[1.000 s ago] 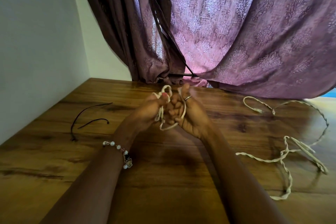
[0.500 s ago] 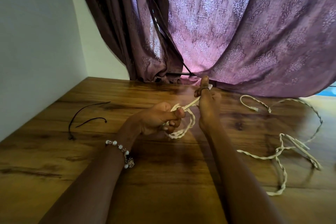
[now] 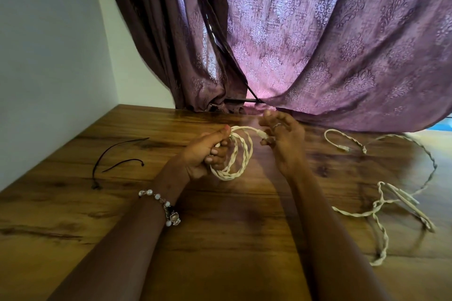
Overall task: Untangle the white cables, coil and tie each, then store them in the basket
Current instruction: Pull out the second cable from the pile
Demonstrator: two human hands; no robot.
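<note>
While the coil point(image 3: 233, 154) is gripped in the left hand point(image 3: 208, 154), its plug end point(image 3: 263, 135) (pinched by the right hand point(image 3: 285, 140)) is best wrapped snugly.

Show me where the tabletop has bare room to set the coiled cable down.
Bare wood lies between the two forearms and the near edge of the table, and between the black ties and the left hand holding the coiled cable. The right side is crowded: the loose white cable sprawls from beside the right hand out toward the right edge.
</note>
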